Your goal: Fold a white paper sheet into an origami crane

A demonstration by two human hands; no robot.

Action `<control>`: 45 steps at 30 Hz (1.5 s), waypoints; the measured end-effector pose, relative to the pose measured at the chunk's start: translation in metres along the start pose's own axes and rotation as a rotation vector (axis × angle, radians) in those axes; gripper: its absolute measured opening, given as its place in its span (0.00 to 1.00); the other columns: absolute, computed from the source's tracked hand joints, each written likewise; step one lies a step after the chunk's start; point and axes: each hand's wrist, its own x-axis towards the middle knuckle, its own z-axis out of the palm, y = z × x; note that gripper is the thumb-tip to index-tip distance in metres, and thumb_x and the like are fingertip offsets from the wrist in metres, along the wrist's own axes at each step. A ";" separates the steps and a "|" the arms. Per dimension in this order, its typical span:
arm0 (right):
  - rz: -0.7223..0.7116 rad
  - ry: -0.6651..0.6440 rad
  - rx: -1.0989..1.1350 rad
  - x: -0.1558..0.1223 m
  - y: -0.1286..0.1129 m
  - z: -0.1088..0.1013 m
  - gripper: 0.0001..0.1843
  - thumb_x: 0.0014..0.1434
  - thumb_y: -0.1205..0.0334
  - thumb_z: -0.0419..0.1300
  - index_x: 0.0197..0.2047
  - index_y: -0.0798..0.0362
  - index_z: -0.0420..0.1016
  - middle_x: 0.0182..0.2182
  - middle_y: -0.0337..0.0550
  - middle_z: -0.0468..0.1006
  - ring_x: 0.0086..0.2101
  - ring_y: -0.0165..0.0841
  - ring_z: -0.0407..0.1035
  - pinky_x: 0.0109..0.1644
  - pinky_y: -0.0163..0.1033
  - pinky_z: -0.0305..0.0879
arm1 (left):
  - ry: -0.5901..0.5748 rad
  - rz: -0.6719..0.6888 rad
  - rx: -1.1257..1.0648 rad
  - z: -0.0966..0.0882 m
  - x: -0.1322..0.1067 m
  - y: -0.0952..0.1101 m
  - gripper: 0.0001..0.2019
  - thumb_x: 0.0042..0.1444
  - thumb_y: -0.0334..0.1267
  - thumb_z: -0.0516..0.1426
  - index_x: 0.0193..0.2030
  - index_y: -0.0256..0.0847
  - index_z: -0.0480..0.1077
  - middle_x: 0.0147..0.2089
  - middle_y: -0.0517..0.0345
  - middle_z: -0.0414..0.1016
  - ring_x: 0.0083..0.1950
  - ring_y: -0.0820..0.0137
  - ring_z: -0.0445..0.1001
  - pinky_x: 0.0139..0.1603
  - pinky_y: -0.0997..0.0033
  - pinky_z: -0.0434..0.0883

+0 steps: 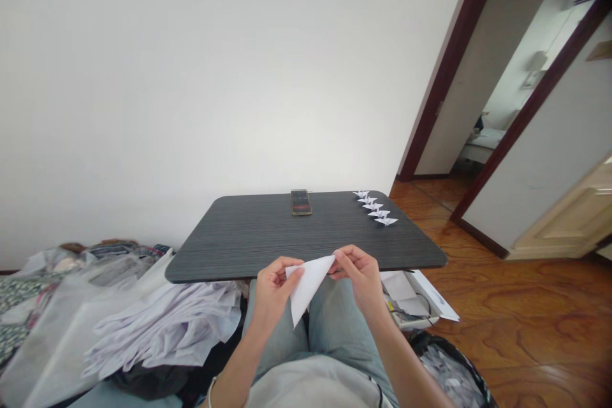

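Observation:
A white sheet of paper [308, 284], folded into a triangle, is held up between my hands just in front of the table's near edge, above my lap. My left hand [276, 287] pinches its left corner between thumb and fingers. At the upper right corner, the fingertips of my right hand [356, 271] are closed on the paper. One point of the triangle hangs down toward my knees. Several small folded white paper cranes [375, 209] stand in a row along the right side of the dark table [248, 229].
A phone-like device [301, 203] rests at the table's back edge by the wall. Piled white cloth or paper [167, 325] lies at left. On the right are a white box [408, 299] with papers and a cable, and a black bag [449, 370] of paper scraps.

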 end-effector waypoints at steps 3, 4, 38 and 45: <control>-0.004 0.000 -0.003 0.001 0.001 -0.001 0.14 0.47 0.52 0.66 0.26 0.55 0.74 0.18 0.37 0.76 0.20 0.27 0.71 0.21 0.28 0.70 | -0.008 -0.003 0.001 0.000 0.001 -0.001 0.14 0.47 0.45 0.61 0.34 0.36 0.74 0.24 0.60 0.72 0.23 0.76 0.63 0.22 0.78 0.57; -0.003 -0.003 -0.002 0.001 0.001 -0.001 0.14 0.47 0.52 0.66 0.26 0.55 0.74 0.18 0.38 0.76 0.20 0.27 0.71 0.21 0.27 0.70 | -0.011 -0.006 -0.003 0.000 0.001 -0.001 0.14 0.46 0.45 0.61 0.34 0.36 0.73 0.24 0.60 0.72 0.23 0.76 0.63 0.22 0.78 0.57; 0.017 -0.040 -0.001 0.000 -0.004 0.006 0.15 0.46 0.52 0.67 0.23 0.55 0.72 0.16 0.36 0.73 0.18 0.24 0.67 0.20 0.27 0.66 | -0.034 -0.019 0.062 -0.002 -0.001 0.003 0.13 0.47 0.44 0.60 0.35 0.36 0.75 0.26 0.58 0.73 0.24 0.75 0.63 0.23 0.77 0.59; -0.031 -0.018 -0.033 -0.002 -0.005 0.007 0.16 0.48 0.52 0.65 0.20 0.55 0.70 0.15 0.36 0.72 0.16 0.25 0.64 0.19 0.29 0.62 | -0.030 -0.011 0.097 -0.002 0.001 0.001 0.14 0.47 0.45 0.60 0.35 0.36 0.76 0.25 0.58 0.72 0.22 0.75 0.62 0.22 0.77 0.57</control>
